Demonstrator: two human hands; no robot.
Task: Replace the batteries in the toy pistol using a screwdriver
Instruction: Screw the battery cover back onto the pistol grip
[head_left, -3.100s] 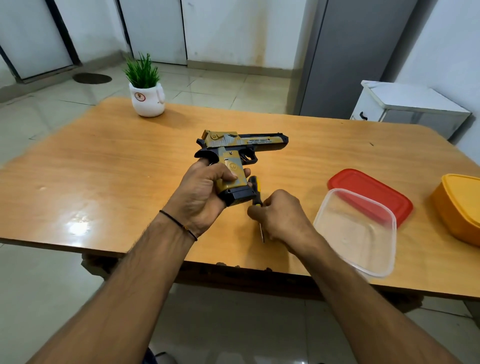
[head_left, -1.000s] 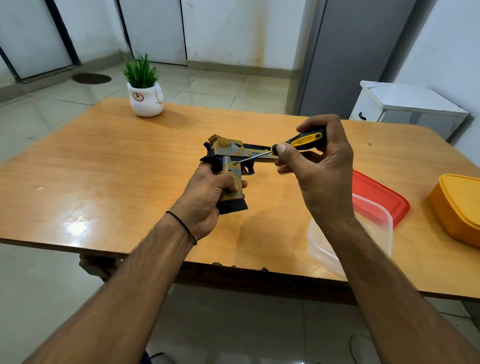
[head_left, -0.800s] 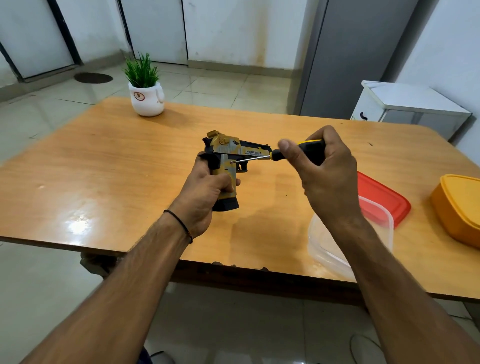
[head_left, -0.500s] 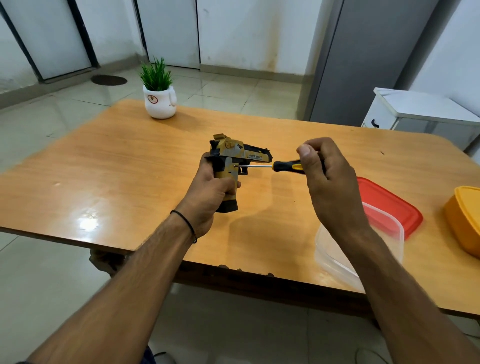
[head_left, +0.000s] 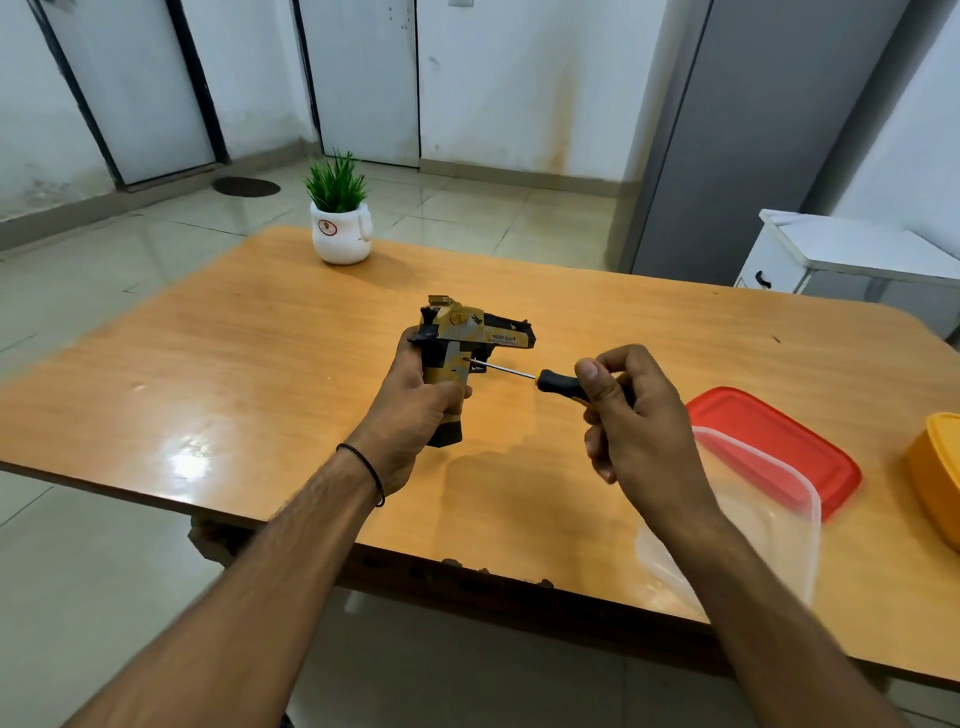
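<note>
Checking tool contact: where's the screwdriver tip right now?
Head view, centre: the screwdriver is in the right hand, tip against the grip of the toy pistol, which the left hand holds above the table.

Above the middle of the wooden worktop (head_left: 218, 364), the left hand (head_left: 415, 410) holds the yellow-and-black toy pistol (head_left: 462, 343); the black-handled screwdriver (head_left: 550, 382) in the right hand (head_left: 639, 431) reaches it from the right. The white potted plant (head_left: 340, 228) stands on the far edge, upper centre. At the right lies the clear plastic tub (head_left: 769, 519), the red lid (head_left: 779, 441) behind it, the orange container (head_left: 935, 467) at the frame's right edge.
</note>
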